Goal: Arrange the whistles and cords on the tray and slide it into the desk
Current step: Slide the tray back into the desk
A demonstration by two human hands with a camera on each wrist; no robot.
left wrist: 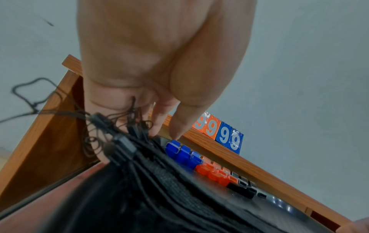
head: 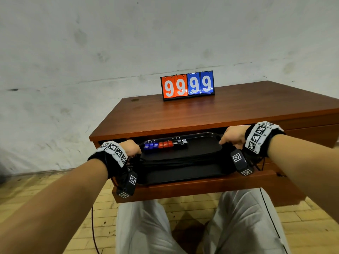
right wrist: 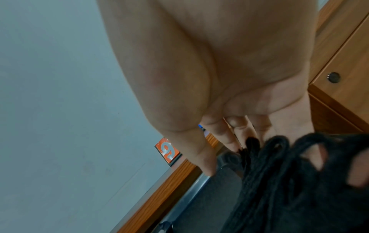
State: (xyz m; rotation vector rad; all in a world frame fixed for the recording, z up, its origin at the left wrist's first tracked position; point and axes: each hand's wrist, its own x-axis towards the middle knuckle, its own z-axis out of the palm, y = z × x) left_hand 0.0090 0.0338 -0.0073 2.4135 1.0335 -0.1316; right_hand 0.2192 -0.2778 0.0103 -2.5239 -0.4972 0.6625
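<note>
Holding the black tray (head: 200,147) at both short ends, the person has it on a pull-out shelf (head: 201,186) under the bench (head: 183,114) top, its far part already tucked beneath the top's front edge. Left hand (head: 131,148) at 9 o'clock of the tray: fingers curled down over the rim, with cord ends and clips bunched against them in the wrist view; a grip on the tray edge, though whether the cords are pinched too I cannot tell. Right hand (head: 232,137) at 3 o'clock: fingers curled over the opposite rim, cord loops lying against the fingertips. Whistles (head: 166,144) sit in one touching row along the tray's 12 o'clock side, blue to the left, red in the middle, black to the right. Cords (head: 183,160) lie as a dark straight bundle across the tray's middle, running 9 to 3 o'clock, some ends spilling past the left rim. Scoreboard (head: 188,85) reading 99 99 stands on the bench top at 12 o'clock. Judgement: arranging looks done; what remains is getting the tray fully in and, likely, closing the shelf. Stray cord ends at the left might snag.
</note>
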